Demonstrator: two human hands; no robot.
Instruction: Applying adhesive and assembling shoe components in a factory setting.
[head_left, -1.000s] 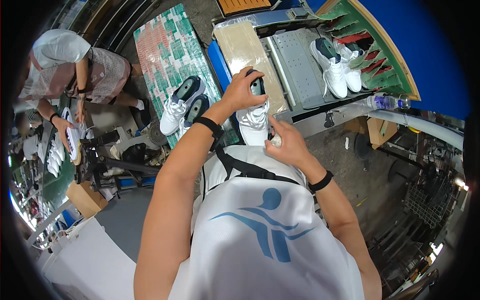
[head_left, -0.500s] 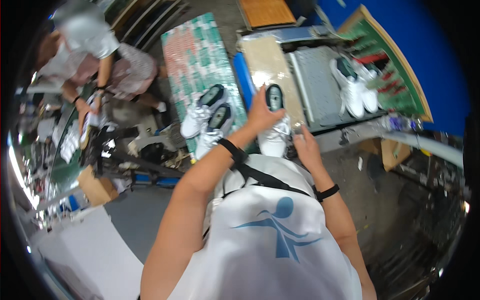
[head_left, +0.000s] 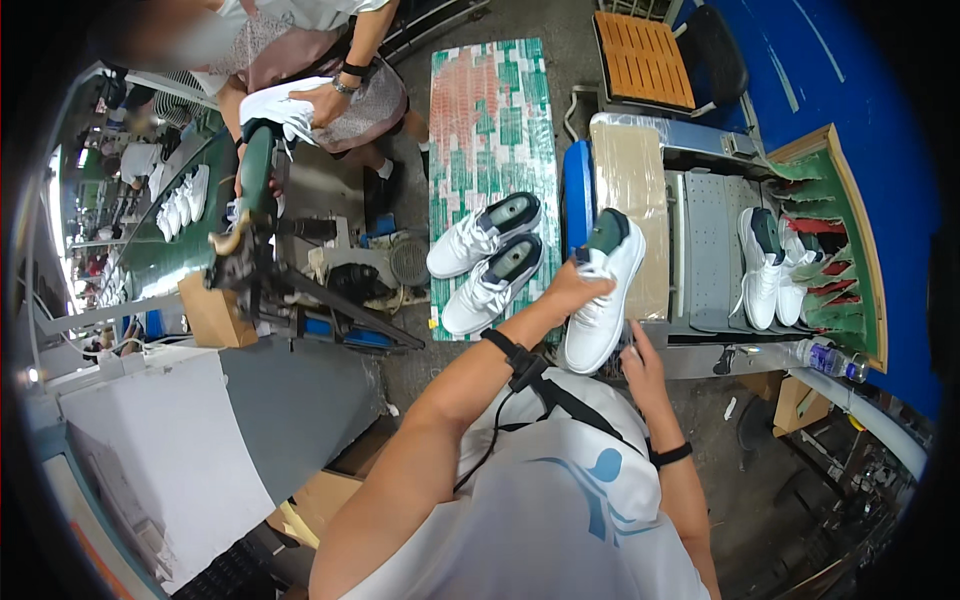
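My left hand is closed round the side of a white sneaker with a dark green lining. The sneaker hangs tilted in front of my body, toe toward me, its pale sole edge showing on the right. Beside its toe, my right hand is off the shoe, forefinger stretched out and the other fingers partly bent. To the left, two more white sneakers, a farther one and a nearer one, rest on a green, white and red plastic-wrapped board.
Right of the cardboard-covered ledge, a grey conveyor carries a pair of white sneakers beside a fringed green curtain frame. At the far left a co-worker's hand holds a white shoe over a green machine arm.
The held sneaker has been lifted and tipped; my left hand has shifted from its heel opening to its side. My right hand stays near the toe. The whole view has turned.
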